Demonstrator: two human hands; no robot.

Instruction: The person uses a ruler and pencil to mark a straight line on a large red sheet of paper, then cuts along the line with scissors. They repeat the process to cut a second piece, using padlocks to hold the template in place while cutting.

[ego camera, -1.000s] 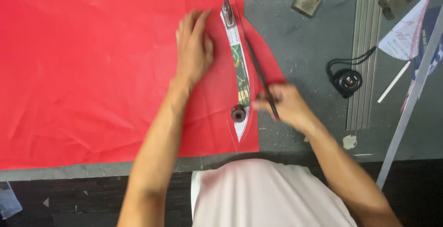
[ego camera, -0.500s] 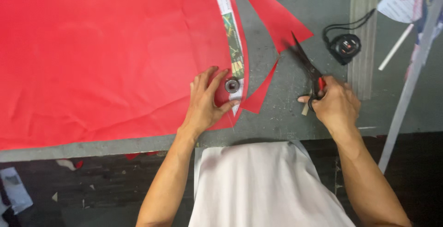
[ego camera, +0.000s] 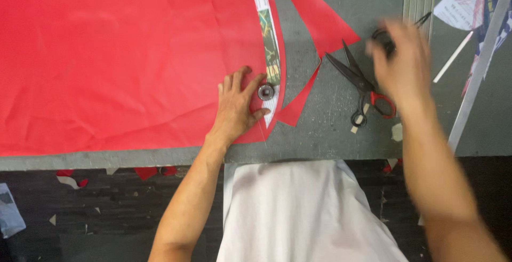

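The left hand (ego camera: 238, 105) lies flat and open on the red fabric (ego camera: 122, 54), fingertips beside a round metal weight (ego camera: 266, 92) on the curved pattern strip (ego camera: 268, 49). The right hand (ego camera: 401, 62), blurred and empty with fingers loosely spread, hovers above the grey worktop (ego camera: 325, 129) just beside the scissors (ego camera: 361, 84), which lie open near a cut red scrap (ego camera: 316, 19).
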